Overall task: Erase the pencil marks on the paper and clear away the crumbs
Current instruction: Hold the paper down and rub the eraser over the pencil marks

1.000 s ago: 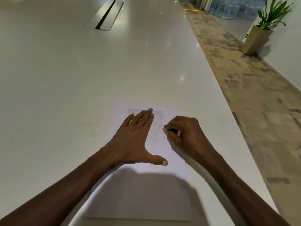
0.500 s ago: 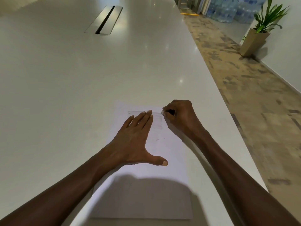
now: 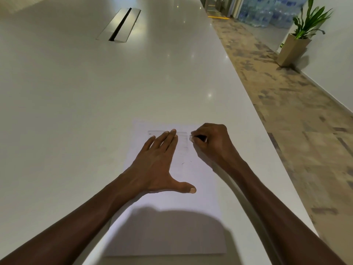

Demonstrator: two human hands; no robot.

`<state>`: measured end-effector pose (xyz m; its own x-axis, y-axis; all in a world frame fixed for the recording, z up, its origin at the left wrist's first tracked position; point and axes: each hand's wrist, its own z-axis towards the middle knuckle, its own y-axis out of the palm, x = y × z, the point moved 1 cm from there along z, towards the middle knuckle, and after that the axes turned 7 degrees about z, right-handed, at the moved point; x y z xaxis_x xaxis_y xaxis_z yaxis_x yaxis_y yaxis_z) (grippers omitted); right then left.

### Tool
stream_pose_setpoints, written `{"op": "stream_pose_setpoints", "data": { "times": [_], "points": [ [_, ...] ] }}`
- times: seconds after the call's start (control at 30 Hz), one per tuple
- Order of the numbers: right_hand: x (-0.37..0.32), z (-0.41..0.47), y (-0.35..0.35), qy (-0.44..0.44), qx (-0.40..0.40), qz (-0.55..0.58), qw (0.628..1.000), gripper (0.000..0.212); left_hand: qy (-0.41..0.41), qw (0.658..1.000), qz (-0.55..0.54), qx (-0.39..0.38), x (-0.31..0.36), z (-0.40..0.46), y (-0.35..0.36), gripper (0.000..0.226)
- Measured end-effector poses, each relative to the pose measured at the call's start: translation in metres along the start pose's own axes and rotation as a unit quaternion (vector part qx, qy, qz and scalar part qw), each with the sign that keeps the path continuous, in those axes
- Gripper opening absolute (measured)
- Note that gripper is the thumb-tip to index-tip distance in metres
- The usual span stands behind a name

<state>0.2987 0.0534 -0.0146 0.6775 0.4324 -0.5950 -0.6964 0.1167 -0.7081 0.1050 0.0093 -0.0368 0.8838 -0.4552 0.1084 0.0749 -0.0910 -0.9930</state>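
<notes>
The right hand point(image 3: 212, 142) pinches a small eraser point(image 3: 191, 138) against the paper point(image 3: 194, 203), beside the faint pencil marks point(image 3: 182, 142). The left hand point(image 3: 158, 165) lies spread flat on the paper, which rests on the white worktop point(image 3: 95, 104).

Paper point(image 3: 170, 226) on white table point(image 3: 76, 111)

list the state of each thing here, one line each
paper: flat on the table, faint pencil marks on its far half
left hand: fingers straight, pressing the paper down
right hand: fingers curled round a small eraser
eraser: pinched at the fingertips, tip at the marks' right edge
table slot: shows a dark gap down its middle
</notes>
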Motion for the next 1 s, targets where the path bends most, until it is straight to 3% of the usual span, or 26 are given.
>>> {"op": "stream_pose_setpoints", "data": {
  "times": [0.4, 0.73, 1.0],
  "points": [
    [-0.028, -0.042, 0.003, -0.026, -0.067, -0.027, 0.997, 0.014, 0.000, 1.000, 0.004, -0.002, -0.001, 0.000, 0.001, 0.146],
    [0.006, 0.032, 0.016, -0.023, -0.047, -0.072, 0.996, 0.016, -0.003, 1.000, -0.003, -0.001, 0.000, -0.001, 0.001, 0.145],
    [-0.012, -0.024, 0.009, -0.052, -0.066, -0.075, 0.994, 0.012, 0.000, 1.000, 0.002, -0.009, -0.001, -0.001, 0.001, 0.146]
  ]
}}
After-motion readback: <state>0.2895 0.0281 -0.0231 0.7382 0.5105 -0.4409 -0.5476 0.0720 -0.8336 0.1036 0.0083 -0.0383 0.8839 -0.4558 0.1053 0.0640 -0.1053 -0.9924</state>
